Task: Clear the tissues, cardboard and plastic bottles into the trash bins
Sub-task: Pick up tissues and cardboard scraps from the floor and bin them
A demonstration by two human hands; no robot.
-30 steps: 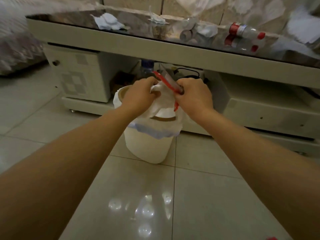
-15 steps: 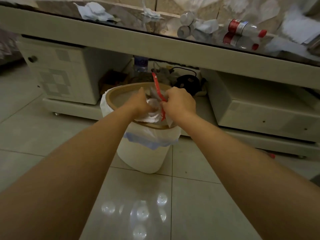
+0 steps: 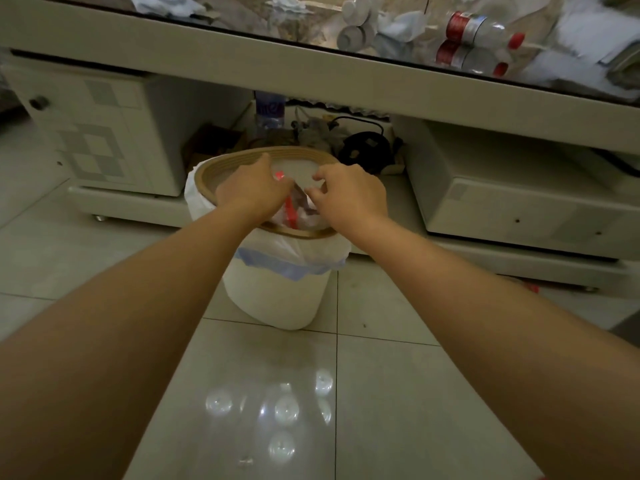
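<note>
Both hands over the mouth of the bin (image 3: 277, 292), a white tub with a tan rim and a white liner folded over its lip, standing on the tile floor (image 3: 381, 393) in front of the table (image 3: 242, 60). Left hand (image 3: 251, 190) is palm-down with fingers reaching into the opening; whether they pinch anything cannot be told, since the fingertips are hidden. Right hand (image 3: 349, 199) has fingers loosely curled, nothing held. Between the two hands, inside the bin, sits a wad (image 3: 298, 211) of crumpled tissue and clear film with a red strip; it looks released or nearly so. This stuff is feather-light, soft and springy, so it probably needs pushing down to stay below the rim. Remaining on the glass tabletop: a bottle (image 3: 481, 27) with red label and cap lying on its side, mirrored in the glass; tissues (image 3: 398, 22) crumpled next to it; more tissue (image 3: 166, 3) at the left end; what may be paper or cardboard at the far right, too blurred to name. The bottle looks empty: light, slick, thin-walled, apt to roll and dent. Best taken across the body near the label, fingers wrapped round. Tissues tear easily; gather each in a whole-hand scoop rather than by a corner.
</note>
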